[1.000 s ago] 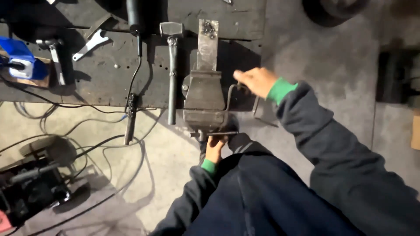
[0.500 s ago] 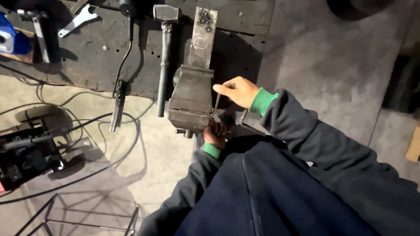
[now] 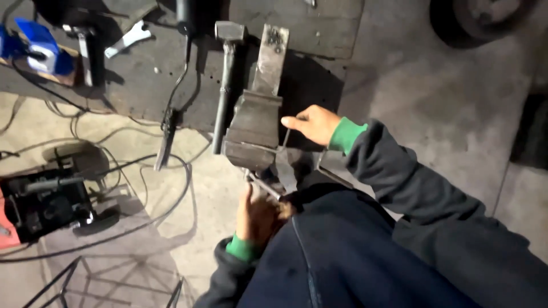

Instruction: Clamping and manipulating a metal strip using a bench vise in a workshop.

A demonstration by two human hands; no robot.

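Note:
A heavy grey bench vise (image 3: 254,128) is mounted at the front edge of a dark metal workbench (image 3: 142,85). My left hand (image 3: 258,215) sits below the vise, closed around its handle bar (image 3: 264,187). Beside the vise's right side is my right hand (image 3: 313,122), fingers pointing left and touching a thin bent metal rod (image 3: 285,137) by the jaws. A flat steel bar (image 3: 270,60) lies behind the vise. Both sleeves are dark with green cuffs.
A hammer (image 3: 225,80) lies left of the vise, with a wrench (image 3: 128,39) and a blue object (image 3: 40,48) further left. An electrode holder with black cable (image 3: 166,134) hangs off the bench. A welding machine (image 3: 48,199) and a wire frame (image 3: 114,279) are on the concrete floor.
My right hand has moved left from the bench edge to the vise's side. My left hand stays under the vise on the handle. The view shifted slightly.

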